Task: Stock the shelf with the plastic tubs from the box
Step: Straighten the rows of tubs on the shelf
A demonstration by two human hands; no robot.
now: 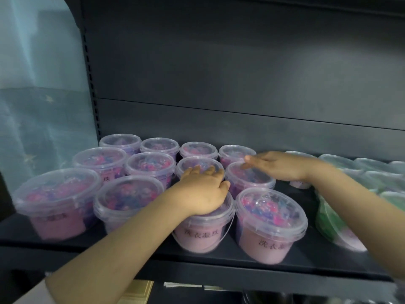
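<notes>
Here the left hand lies flat, fingers spread, atop a front-row pink tub; the right hand, open and gripping nothing, rests on the tub behind.

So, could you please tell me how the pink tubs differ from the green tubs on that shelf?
The pink tubs hold pink and purple contents; the green tubs hold green ones. The pink tubs fill the shelf's left and middle in rows; the green tubs sit at the right edge, blurred. Both hands reach over pink tubs, none over green. Both kinds have clear lids.
</notes>
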